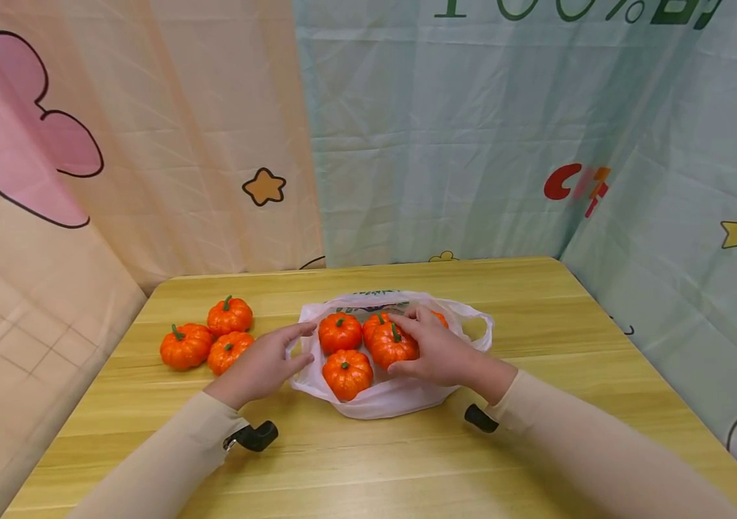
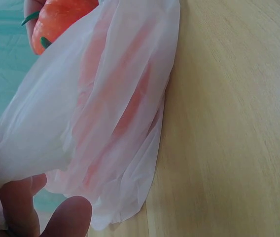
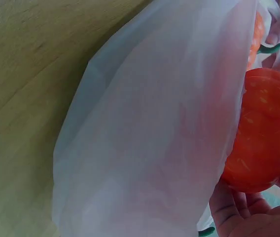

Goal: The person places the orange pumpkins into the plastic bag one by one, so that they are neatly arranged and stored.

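Note:
A white plastic bag (image 1: 384,405) lies open on the table with several small orange pumpkins (image 1: 340,333) inside. My right hand (image 1: 438,349) grips another small pumpkin (image 1: 394,347) over the bag's mouth, its green stem up. The right wrist view shows thumb and fingers around the gripped pumpkin (image 3: 263,131), right at the bag's rim. At the bag's left side, my left hand (image 1: 266,364) holds its edge. In the left wrist view the thin plastic (image 2: 36,123) is drawn over the left fingers (image 2: 19,207); part of that hand is out of frame.
Three more pumpkins (image 1: 187,347) sit grouped on the wooden table (image 1: 524,447), left of the left hand and partly behind it. A loose bag handle (image 1: 484,331) spreads to the right. Printed curtains (image 1: 446,144) hang behind the table and along both sides.

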Action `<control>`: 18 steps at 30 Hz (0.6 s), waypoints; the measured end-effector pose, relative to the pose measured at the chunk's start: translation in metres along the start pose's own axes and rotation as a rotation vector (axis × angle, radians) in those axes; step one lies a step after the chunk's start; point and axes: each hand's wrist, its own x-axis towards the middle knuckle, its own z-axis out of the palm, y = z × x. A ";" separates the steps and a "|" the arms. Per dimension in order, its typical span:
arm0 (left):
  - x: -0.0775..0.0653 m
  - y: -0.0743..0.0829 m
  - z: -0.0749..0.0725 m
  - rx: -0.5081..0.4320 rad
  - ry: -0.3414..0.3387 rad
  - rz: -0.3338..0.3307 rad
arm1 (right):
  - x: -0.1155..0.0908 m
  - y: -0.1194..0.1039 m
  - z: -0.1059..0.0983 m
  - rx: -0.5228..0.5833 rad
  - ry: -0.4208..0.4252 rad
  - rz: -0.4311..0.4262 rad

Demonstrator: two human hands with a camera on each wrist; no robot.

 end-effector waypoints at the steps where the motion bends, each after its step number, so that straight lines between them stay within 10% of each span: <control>1: 0.000 0.000 0.000 -0.001 -0.001 -0.001 | 0.000 0.000 0.001 -0.002 -0.005 -0.001; 18: -0.001 0.000 0.000 0.000 -0.012 -0.011 | -0.008 0.000 0.015 -0.015 -0.068 0.028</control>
